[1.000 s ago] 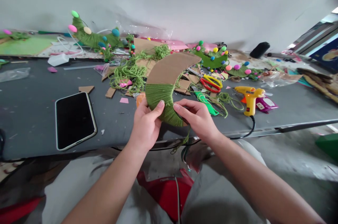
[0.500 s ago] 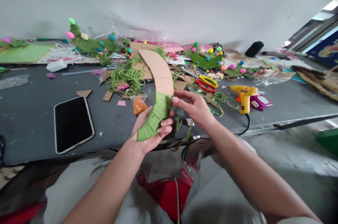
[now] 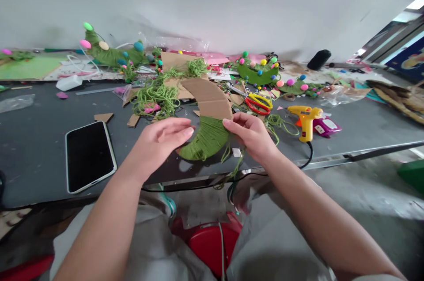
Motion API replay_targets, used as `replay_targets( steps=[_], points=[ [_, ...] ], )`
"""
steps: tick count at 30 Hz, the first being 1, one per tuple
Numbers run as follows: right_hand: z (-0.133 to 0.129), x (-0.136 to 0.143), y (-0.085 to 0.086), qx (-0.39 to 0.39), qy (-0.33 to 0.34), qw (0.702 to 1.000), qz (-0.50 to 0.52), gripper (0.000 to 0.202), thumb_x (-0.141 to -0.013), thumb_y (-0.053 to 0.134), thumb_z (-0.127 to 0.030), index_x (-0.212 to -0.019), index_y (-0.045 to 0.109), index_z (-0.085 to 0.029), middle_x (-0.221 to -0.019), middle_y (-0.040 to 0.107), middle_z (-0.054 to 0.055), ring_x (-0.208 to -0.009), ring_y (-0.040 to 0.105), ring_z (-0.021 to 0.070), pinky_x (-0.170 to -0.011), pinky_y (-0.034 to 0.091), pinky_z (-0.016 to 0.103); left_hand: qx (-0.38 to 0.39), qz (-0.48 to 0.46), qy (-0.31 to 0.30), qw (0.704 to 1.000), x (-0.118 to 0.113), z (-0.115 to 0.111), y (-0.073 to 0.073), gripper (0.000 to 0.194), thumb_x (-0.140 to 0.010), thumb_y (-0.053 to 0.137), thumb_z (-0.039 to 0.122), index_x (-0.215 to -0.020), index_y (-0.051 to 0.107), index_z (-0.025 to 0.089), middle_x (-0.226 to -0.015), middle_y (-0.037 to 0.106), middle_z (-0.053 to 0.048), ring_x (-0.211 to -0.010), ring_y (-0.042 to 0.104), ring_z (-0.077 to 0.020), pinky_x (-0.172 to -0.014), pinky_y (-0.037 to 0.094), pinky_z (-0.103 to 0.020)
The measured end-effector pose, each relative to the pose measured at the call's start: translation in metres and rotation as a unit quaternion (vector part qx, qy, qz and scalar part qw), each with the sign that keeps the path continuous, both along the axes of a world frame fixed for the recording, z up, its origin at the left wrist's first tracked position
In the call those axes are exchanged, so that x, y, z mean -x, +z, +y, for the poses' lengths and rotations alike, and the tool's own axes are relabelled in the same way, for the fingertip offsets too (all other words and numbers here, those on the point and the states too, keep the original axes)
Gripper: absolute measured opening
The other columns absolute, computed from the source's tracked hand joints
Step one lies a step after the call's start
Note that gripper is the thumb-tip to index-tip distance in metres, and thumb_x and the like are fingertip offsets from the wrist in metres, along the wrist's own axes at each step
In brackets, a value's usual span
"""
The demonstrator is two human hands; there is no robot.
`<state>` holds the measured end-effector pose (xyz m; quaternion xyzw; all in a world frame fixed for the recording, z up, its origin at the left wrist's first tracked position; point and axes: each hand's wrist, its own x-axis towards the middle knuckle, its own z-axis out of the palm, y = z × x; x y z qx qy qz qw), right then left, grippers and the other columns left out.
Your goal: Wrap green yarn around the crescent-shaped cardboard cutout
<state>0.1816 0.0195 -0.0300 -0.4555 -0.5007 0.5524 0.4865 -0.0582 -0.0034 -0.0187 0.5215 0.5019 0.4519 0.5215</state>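
Observation:
A curved cardboard crescent (image 3: 215, 100) has its lower half wound in green yarn (image 3: 212, 137), while its upper half is bare brown card. My right hand (image 3: 250, 133) pinches its right edge where yarn meets card. My left hand (image 3: 159, 144) is apart from it on the left, fingers stretched out and thumb spread, holding nothing. Loose strands of green yarn (image 3: 237, 170) trail below my right hand toward the table's front edge. A tangled heap of green yarn (image 3: 157, 100) lies behind my left hand.
Right of my hands are scissors (image 3: 260, 103) with red and yellow handles and a yellow glue gun (image 3: 306, 119) with a cord. A tablet (image 3: 89, 155) lies on the left. Green crescents with pompoms (image 3: 258, 71) stand along the wall. Cardboard scraps (image 3: 133, 120) are scattered about.
My left hand has let go of the crescent and moved left. The crescent has turned over and tilted down toward the table, still in my right hand. An orange packet is now hidden.

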Motion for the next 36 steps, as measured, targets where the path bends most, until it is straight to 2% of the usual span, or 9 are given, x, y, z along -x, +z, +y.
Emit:
replay_targets(
  steps=[4, 7, 10, 13, 16, 19, 26, 32, 36],
  points=[
    [-0.007, 0.016, -0.004, -0.023, -0.018, 1.0, -0.006, 0.034, -0.08, 0.079, -0.048, -0.084, 0.066, -0.016, -0.073, 0.058, -0.003, -0.056, 0.037, 0.0054, -0.049, 0.028, 0.022, -0.11, 0.186, 0.034, 0.976, -0.013, -0.004, -0.007, 0.04, -0.088, 0.068, 0.053, -0.113, 0.071, 0.022, -0.107, 0.075, -0.009, -0.096, 0.069, -0.026, -0.081, 0.051, -0.035],
    [-0.012, 0.025, -0.002, -0.043, -0.022, 0.998, -0.031, 0.036, -0.079, 0.079, -0.049, -0.084, 0.066, -0.016, -0.081, 0.064, 0.0, -0.063, 0.048, 0.0081, -0.055, 0.037, 0.022, -0.131, 0.241, 0.01, 0.961, -0.022, -0.003, -0.012, 0.028, -0.096, 0.057, 0.048, -0.096, 0.066, 0.021, -0.088, 0.07, -0.004, -0.079, 0.063, -0.0216, -0.066, 0.043, -0.032],
    [-0.012, 0.016, 0.003, -0.066, 0.017, 0.988, -0.139, 0.036, -0.079, 0.078, -0.049, -0.091, 0.071, -0.016, -0.089, 0.07, 0.003, -0.071, 0.056, 0.012, -0.061, 0.042, 0.024, -0.146, 0.25, 0.052, 0.956, -0.016, -0.001, -0.014, 0.023, -0.096, 0.057, 0.043, -0.092, 0.062, 0.021, -0.081, 0.065, -0.003, -0.073, 0.057, -0.0203, -0.064, 0.038, -0.031],
    [-0.007, -0.009, 0.006, -0.078, 0.095, 0.952, -0.279, 0.035, -0.081, 0.077, -0.046, -0.101, 0.075, -0.018, -0.096, 0.073, 0.005, -0.076, 0.06, 0.0143, -0.066, 0.045, 0.026, -0.145, 0.242, 0.094, 0.955, -0.002, 0.0, -0.015, 0.024, -0.096, 0.056, 0.044, -0.094, 0.062, 0.021, -0.081, 0.063, -0.003, -0.071, 0.054, -0.0201, -0.064, 0.037, -0.03],
    [-0.001, -0.034, 0.008, -0.105, 0.163, 0.89, -0.412, 0.034, -0.083, 0.076, -0.043, -0.106, 0.075, -0.018, -0.099, 0.073, 0.006, -0.073, 0.061, 0.0151, -0.068, 0.047, 0.029, -0.139, 0.258, 0.102, 0.951, 0.006, 0.0, -0.018, 0.023, -0.095, 0.057, 0.044, -0.091, 0.061, 0.021, -0.079, 0.062, -0.002, -0.07, 0.052, -0.0191, -0.063, 0.036, -0.029],
    [0.001, -0.047, 0.009, -0.153, 0.184, 0.84, -0.488, 0.027, -0.087, 0.071, -0.035, -0.108, 0.075, -0.018, -0.104, 0.071, 0.008, -0.082, 0.064, 0.0184, -0.077, 0.049, 0.033, -0.133, 0.271, 0.099, 0.948, 0.005, -0.002, -0.018, 0.022, -0.094, 0.057, 0.043, -0.091, 0.06, 0.021, -0.079, 0.062, -0.001, -0.069, 0.052, -0.0186, -0.062, 0.035, -0.029],
    [-0.007, -0.042, 0.009, -0.238, 0.244, 0.795, -0.503, 0.02, -0.092, 0.063, -0.021, -0.107, 0.076, -0.022, -0.116, 0.066, 0.01, -0.107, 0.061, 0.0242, -0.098, 0.045, 0.04, -0.145, 0.312, 0.093, 0.934, -0.004, -0.004, -0.018, 0.021, -0.094, 0.057, 0.042, -0.089, 0.058, 0.021, -0.079, 0.062, -0.001, -0.069, 0.053, -0.0186, -0.064, 0.034, -0.031],
    [-0.007, -0.028, 0.007, -0.238, 0.259, 0.806, -0.475, 0.012, -0.09, 0.059, -0.013, -0.095, 0.068, -0.017, -0.098, 0.065, 0.007, -0.092, 0.06, 0.0185, -0.085, 0.046, 0.031, -0.164, 0.338, 0.088, 0.923, -0.009, -0.004, -0.02, 0.021, -0.094, 0.057, 0.041, -0.085, 0.055, 0.022, -0.075, 0.06, -0.001, -0.065, 0.049, -0.0186, -0.062, 0.032, -0.03],
    [-0.01, -0.021, 0.006, -0.229, 0.261, 0.777, -0.525, 0.011, -0.094, 0.052, -0.012, -0.089, 0.061, -0.017, -0.091, 0.064, 0.007, -0.084, 0.056, 0.0185, -0.078, 0.042, 0.031, -0.163, 0.341, 0.086, 0.922, -0.009, -0.004, -0.02, 0.02, -0.095, 0.056, 0.041, -0.088, 0.057, 0.022, -0.079, 0.063, -0.002, -0.068, 0.052, -0.0191, -0.062, 0.033, -0.03]
  ],
)
